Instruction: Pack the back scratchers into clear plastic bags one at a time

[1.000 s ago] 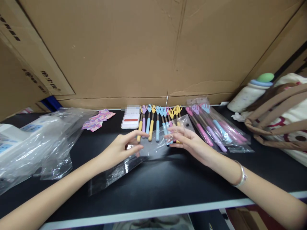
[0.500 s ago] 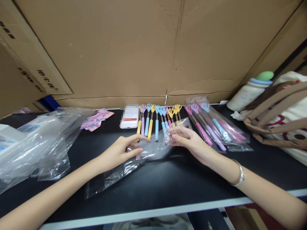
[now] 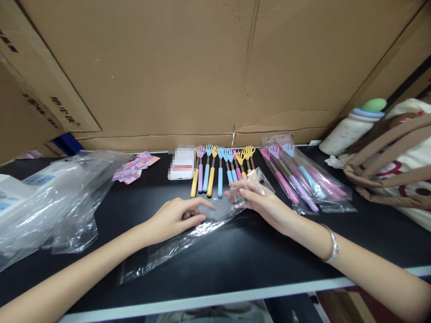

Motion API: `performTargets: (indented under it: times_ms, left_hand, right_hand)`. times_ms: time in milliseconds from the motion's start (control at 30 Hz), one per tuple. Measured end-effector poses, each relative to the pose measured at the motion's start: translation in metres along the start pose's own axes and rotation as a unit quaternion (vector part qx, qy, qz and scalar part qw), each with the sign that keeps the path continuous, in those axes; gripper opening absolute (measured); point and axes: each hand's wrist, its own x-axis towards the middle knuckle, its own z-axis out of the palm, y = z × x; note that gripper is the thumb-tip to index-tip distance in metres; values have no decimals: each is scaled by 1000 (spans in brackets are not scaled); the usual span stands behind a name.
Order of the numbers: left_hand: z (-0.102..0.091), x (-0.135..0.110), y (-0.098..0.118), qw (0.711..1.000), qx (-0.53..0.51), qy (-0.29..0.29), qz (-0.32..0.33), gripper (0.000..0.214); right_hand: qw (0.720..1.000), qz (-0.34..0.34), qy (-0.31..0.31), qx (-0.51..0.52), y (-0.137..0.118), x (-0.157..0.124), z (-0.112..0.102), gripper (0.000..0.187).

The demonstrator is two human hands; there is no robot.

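A long clear plastic sleeve (image 3: 175, 244) lies slanted on the black table (image 3: 235, 264). My left hand (image 3: 177, 217) pinches its upper part between thumb and fingers. My right hand (image 3: 261, 202) holds the sleeve's mouth at the far end, fingers curled on the film. Just beyond both hands a row of several loose back scratchers (image 3: 218, 168) with yellow, purple, blue and pink handles lies side by side, claw ends pointing away.
Bagged back scratchers (image 3: 303, 177) lie to the right, beside a beige tote bag (image 3: 397, 170) and a white bottle (image 3: 350, 128). A phone (image 3: 182, 164) and pink cards (image 3: 134, 168) lie at the back. Crumpled clear bags (image 3: 60, 197) cover the left. Cardboard boxes (image 3: 202, 67) wall the rear.
Both hands drew the clear sleeve a little toward me, off the scratcher handles. My right hand moved from the blue scratcher's handle to the sleeve's mouth.
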Motion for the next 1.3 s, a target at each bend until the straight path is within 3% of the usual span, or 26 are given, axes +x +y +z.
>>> performTargets:
  times_ms: [400, 633, 1300]
  left_hand:
    - [-1, 1, 0, 999, 0, -26, -30, 24]
    - [3, 1, -1, 999, 4, -28, -27, 20]
    - [1, 2, 4, 999, -30, -28, -34, 28]
  right_hand:
    - [999, 2, -12, 36, -3, 0, 4, 21]
    - [1000, -5, 0, 6, 4, 3, 5, 19]
    - [993, -64, 100, -19, 1, 2, 5, 17]
